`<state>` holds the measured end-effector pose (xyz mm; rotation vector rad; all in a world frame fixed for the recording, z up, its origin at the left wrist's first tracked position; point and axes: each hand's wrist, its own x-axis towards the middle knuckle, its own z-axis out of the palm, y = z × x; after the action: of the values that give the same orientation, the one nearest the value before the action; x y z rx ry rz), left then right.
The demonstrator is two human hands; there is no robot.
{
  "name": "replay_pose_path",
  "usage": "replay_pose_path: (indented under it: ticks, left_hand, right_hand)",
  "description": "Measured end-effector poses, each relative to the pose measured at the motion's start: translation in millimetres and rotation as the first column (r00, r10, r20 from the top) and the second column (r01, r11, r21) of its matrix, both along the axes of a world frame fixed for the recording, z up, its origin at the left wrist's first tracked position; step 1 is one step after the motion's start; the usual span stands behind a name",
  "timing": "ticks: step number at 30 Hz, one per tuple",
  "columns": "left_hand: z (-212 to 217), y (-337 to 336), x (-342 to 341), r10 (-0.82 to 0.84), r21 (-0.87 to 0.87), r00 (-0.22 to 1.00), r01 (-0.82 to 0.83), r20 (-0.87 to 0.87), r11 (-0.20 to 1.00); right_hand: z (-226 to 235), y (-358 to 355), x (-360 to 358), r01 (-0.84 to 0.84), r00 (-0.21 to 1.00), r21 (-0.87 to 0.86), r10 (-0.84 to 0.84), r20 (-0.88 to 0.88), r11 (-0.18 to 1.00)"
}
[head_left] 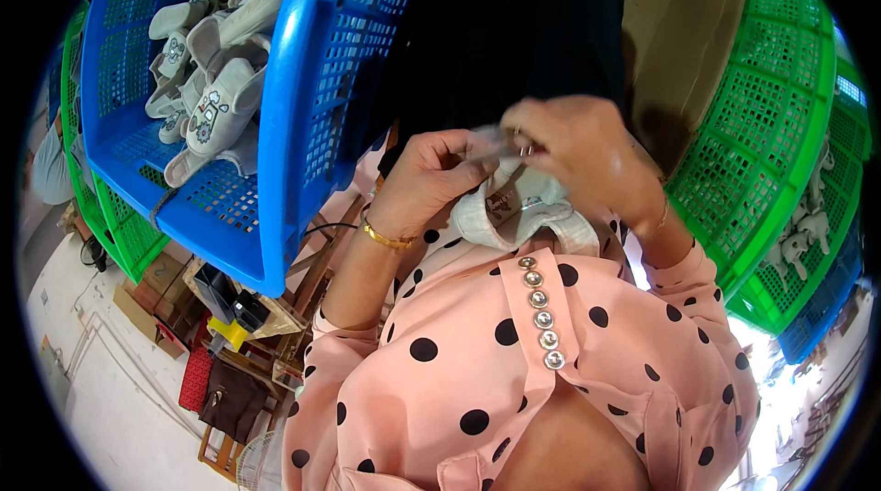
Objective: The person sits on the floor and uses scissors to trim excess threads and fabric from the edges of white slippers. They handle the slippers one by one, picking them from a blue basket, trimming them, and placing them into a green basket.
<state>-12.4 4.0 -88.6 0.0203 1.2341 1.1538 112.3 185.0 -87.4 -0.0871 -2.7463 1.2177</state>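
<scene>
A small pale child's shoe (528, 216) is held up close to my chest, its opening showing a brown printed insole. My left hand (427, 170), with a gold bracelet at the wrist, pinches a thin edge or strap of it between thumb and fingers. Beside it, my right hand (578, 147) is curled over the shoe's upper part, a ring on one finger. Motion smears its fingertips, and what they grip is hard to make out. The toe of the shoe is partly hidden behind my hands.
To the left, a blue plastic basket (275, 124) holds several similar pale shoes (216, 110) with printed motifs. Green baskets (752, 124) stand at the right, near an open cardboard box (684, 41). A wooden rack (275, 330) with a dark bag (234, 399) is at lower left.
</scene>
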Motion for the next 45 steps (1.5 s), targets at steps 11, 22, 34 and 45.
replay_pose_path:
  ticks: [11, 22, 34, 45]
  left_hand:
    - [-1.3, 10.7, 4.1, 0.07, 0.05, 0.997, -0.069, -0.016, 0.996]
    - [-5.2, 17.0, -8.7, -0.051, 0.036, 0.992, 0.055, -0.117, 0.998]
    - [3.4, 46.3, 1.3, -0.042, 0.138, 0.633, 0.232, -0.773, 0.963]
    - [0.3, 30.3, -9.5, 0.06, 0.355, 0.826, 0.174, -0.56, 0.919]
  right_hand:
    - [10.5, -0.7, 5.6, 0.335, 0.878, -0.04, -0.297, 0.375, 0.941]
    - [7.2, 10.5, 17.1, 0.419, 0.835, -0.395, -0.177, 0.521, 0.818]
    - [8.3, 12.7, 13.9, 0.458, 0.816, -0.471, -0.147, 0.559, 0.754]
    - [-0.8, 6.7, 19.1, 0.518, 0.778, -0.407, -0.217, 0.59, 0.752]
